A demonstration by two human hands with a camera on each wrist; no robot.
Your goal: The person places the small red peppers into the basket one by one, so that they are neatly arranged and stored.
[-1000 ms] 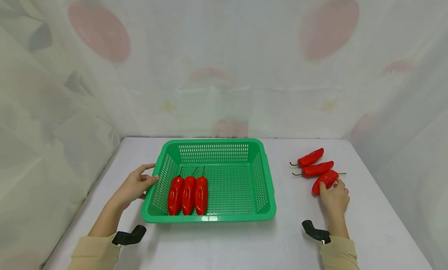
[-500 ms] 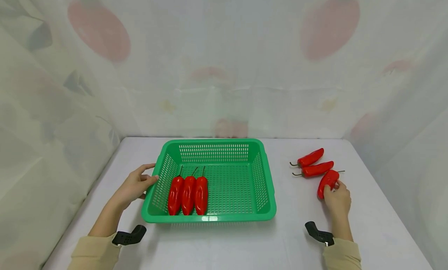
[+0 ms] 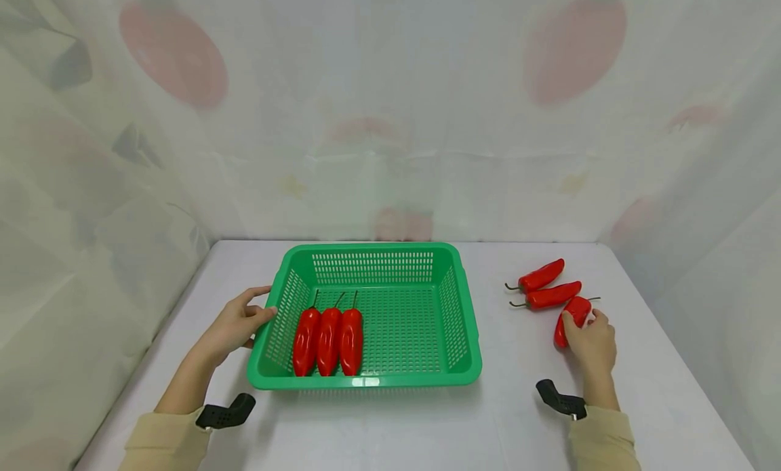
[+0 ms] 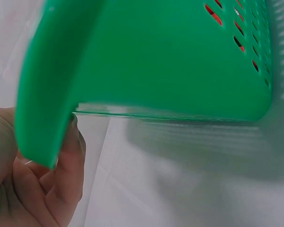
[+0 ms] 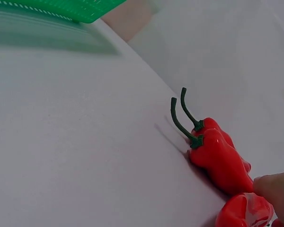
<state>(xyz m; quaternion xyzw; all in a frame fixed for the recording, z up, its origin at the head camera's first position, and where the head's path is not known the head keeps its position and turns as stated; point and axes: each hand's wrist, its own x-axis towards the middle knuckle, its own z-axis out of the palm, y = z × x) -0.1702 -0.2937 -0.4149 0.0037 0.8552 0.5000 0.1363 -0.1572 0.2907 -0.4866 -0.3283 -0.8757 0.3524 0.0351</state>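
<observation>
My left hand (image 3: 234,322) grips the left rim of a green plastic basket (image 3: 366,381). In the left wrist view its curled fingers (image 4: 68,175) lie under the rim's edge. Three glossy red chili peppers (image 3: 327,342) lie side by side at the basket's left, stems toward the back. To the right of the basket, my right hand (image 3: 592,345) holds a red chili pepper (image 3: 576,311) on the table, thumb over its left side and fingers at its right. In the right wrist view one digit (image 5: 277,191) shows above that pepper; the other fingers are out of view.
Two more red chili peppers (image 3: 554,295) lie just behind the held one, stems (image 5: 177,120) pointing toward the basket. A white cloth (image 3: 390,437) covers the table. A patterned curtain (image 3: 390,118) stands behind and at both sides.
The pepper at my right hand has shifted slightly right and turned more upright in the head view. My right hand moved right, its fingers now a little wider apart. My left hand and the basket stayed still.
</observation>
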